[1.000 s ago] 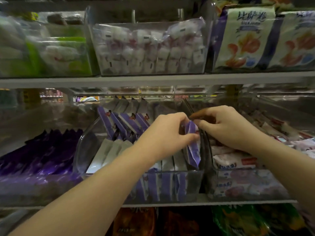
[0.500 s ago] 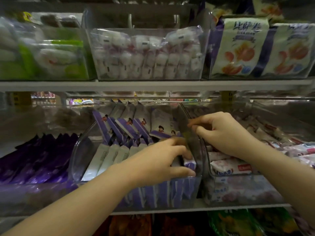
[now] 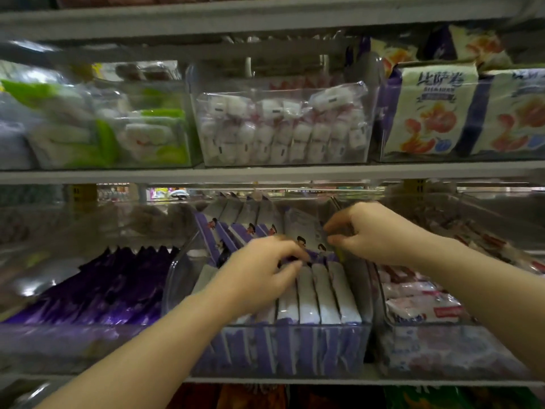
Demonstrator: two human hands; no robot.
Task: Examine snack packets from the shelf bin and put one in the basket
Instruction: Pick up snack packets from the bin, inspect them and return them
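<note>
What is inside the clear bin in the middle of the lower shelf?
The clear bin holds upright white-and-purple snack packets in rows. The left hand covers some; the bottom is hidden.

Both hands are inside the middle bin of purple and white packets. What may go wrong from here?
1. The packets stand tightly in rows; lifting one with the left hand may drag neighbours up or tip them.
2. The clear bin sits near the front edge of the shelf; a hard pull might slide it forward.
3. The right hand is at a raised packet, but its grip is blurred; a weak pinch may drop it.
</note>
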